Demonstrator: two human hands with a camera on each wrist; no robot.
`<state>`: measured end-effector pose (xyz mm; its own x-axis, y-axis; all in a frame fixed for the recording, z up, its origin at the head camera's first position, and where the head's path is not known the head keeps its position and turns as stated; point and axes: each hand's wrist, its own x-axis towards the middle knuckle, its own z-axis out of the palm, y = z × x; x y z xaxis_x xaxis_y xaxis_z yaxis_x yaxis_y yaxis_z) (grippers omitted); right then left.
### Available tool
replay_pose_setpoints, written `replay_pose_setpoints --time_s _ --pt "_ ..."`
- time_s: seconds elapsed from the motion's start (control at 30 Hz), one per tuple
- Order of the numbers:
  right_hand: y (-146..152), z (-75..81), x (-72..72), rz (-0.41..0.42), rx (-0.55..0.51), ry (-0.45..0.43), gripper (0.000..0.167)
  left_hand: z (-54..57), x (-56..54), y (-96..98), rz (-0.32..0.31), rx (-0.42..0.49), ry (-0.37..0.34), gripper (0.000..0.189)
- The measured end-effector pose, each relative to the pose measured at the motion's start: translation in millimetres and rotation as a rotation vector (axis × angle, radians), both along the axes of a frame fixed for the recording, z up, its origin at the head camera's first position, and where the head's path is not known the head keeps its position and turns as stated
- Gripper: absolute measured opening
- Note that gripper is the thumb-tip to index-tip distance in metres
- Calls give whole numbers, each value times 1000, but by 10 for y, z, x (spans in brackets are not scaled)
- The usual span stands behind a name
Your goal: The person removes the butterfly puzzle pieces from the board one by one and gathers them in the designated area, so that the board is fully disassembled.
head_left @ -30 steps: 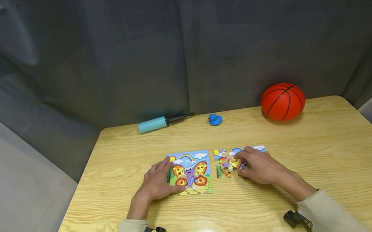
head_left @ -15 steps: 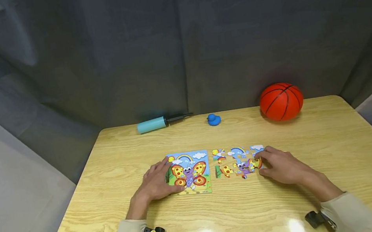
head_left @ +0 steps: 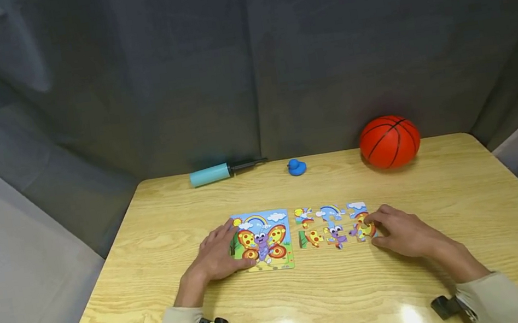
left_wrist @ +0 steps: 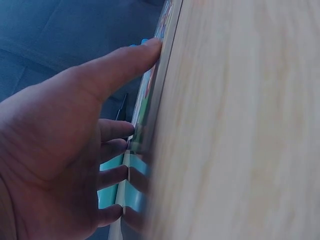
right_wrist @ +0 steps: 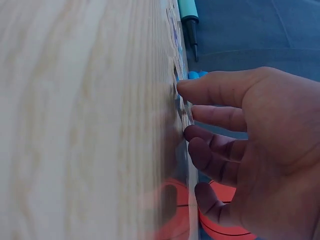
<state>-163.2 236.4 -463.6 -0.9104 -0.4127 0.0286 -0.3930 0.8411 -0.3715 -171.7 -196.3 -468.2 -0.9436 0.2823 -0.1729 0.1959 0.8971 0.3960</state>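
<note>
My left hand [head_left: 219,254] rests on the left side of a butterfly picture board [head_left: 280,263]. Its thumb lies over the lower part and its other fingers spread at the left edge; the left wrist view shows this hand [left_wrist: 60,130] with fingers extended. To the board's right lie several jigsaw pieces in two rows on the table. My right hand [head_left: 405,232] has thumb and index finger on the lower right piece, a puzzle piece [head_left: 362,231] with a butterfly wing. From the side, the right hand [right_wrist: 275,135] appears low at the tabletop, its fingers bent.
A red basketball [head_left: 389,142] stands at the back right of the wooden table [head_left: 278,297]. A blue rubber duck [head_left: 297,167] and a teal hand pump [head_left: 210,175] sit along the back edge. Dark curtains [head_left: 187,72] hang behind.
My right hand has moved right, and the wing piece has gone with it, away from the middle piece with the butterfly's face. My left hand stays on the picture board.
</note>
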Motion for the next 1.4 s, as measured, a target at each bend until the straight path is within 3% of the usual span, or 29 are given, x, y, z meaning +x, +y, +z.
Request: replay_pose_setpoints --time_s 0.23,0.4,0.6,0.87,1.17,1.4 --pt "-10 17 -3 -2 -44 11 46 12 25 -30 6 40 -8 102" --pt "-148 40 -2 47 -96 40 42 34 75 -59 34 25 -6 103" --pt "-415 27 -44 77 -113 47 42 53 131 -91 50 -17 8 99" --pt "-864 40 -90 118 -123 33 45 57 193 -117 35 -9 -4 94" --pt "-1334 117 -72 216 -82 5 41 63 216 -86 11 -13 9 92" --pt "-1634 136 -100 237 -55 -23 43 57 215 -81 6 -8 11 89"
